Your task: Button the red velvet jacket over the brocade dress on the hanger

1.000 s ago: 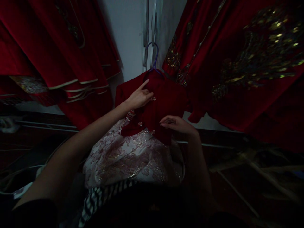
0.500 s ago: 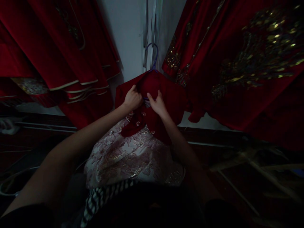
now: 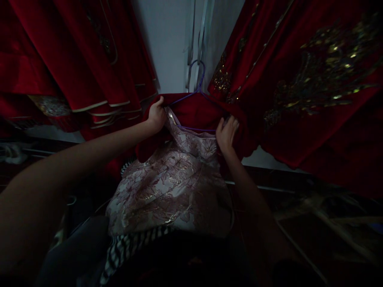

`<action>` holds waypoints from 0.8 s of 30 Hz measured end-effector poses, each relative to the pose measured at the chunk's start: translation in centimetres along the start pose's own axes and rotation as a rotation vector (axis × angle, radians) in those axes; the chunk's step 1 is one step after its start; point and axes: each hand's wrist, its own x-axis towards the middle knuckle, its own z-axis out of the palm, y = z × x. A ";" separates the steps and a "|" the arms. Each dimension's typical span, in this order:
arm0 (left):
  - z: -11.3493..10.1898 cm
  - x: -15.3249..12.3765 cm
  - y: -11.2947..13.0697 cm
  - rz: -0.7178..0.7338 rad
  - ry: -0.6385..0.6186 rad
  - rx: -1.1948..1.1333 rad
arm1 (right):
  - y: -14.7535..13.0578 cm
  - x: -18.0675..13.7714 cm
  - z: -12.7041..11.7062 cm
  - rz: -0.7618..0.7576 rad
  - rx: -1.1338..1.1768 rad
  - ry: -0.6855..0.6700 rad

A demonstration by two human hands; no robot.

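Apart, left hand (image 3: 157, 115) and right hand (image 3: 226, 133) on red jacket (image 3: 194, 113) — hanger (image 3: 196, 129) seemingly inside.

Both bare arms stretch forward and upward, the left one slanting in from the lower left and the right one rising more steeply from below. The left hand (image 3: 157, 114) is clenched with its knuckles up. The right hand (image 3: 226, 132) sits slightly lower and well apart from it, fingers curled in a grip.

A purple wire hanger (image 3: 197, 92) on a pale wall fitting (image 3: 204, 36), red garment (image 3: 194, 113) across its shoulders.
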 end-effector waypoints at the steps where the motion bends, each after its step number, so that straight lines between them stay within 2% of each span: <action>1: 0.2 0.2 0.0 0.007 0.020 0.006 | 0.2 0.5 -0.1 -0.010 -0.006 0.014; 6: 0.9 1.2 0.1 0.045 0.115 -0.078 | 1.3 4.0 -0.2 -0.008 -0.036 0.012; 11: 0.8 2.1 -1.1 0.162 0.153 -0.145 | 2.9 6.0 -0.5 0.052 -0.139 -0.102; 15: 0.7 1.8 -1.4 0.217 0.109 -0.120 | 3.6 6.0 -1.3 0.039 -0.202 -0.277; 18: 0.1 1.0 -1.1 0.195 0.040 -0.039 | 3.7 6.8 -2.4 0.061 -0.284 -0.451; 21: -1.8 0.3 -1.0 0.179 -0.055 0.153 | 3.8 8.3 -4.0 0.019 -0.333 -0.672; 24: -4.3 0.0 -1.4 0.253 -0.171 0.374 | 4.1 9.7 -5.9 -0.023 -0.158 -0.918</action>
